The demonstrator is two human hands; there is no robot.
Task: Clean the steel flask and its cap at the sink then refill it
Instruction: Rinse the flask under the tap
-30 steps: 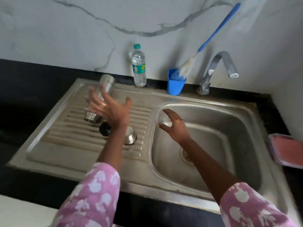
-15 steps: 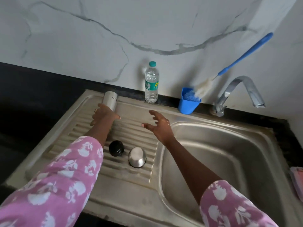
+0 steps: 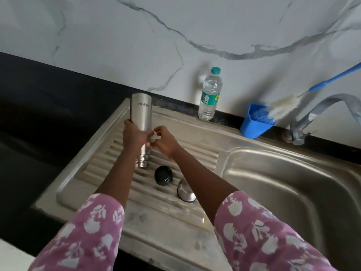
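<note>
Ribbed drainboard [image 3: 195,153] is bounded by a raised rim at the left and back, and by the lip of the basin [image 3: 293,202] at the right. Near its back left corner the steel flask [image 3: 141,114] is held mouth down, base uppermost, its threaded neck at or just above the ribs. Just in front of it a black inner cap [image 3: 163,175] and a steel outer cap [image 3: 186,191] are laid beside each other. Bare ribs are left between flask and basin. Along the wall a plastic water bottle [image 3: 210,94], a blue cup [image 3: 256,124] with a bottle brush [image 3: 281,107], and the tap [image 3: 320,106] are ranged. The left hand [image 3: 134,136] is wrapped round the flask's lower body, forearm stretched forward. The right hand [image 3: 165,142] is held at the flask's right side, fingers curled, thumb and forefinger drawn together; whether anything is gripped cannot be told.
</note>
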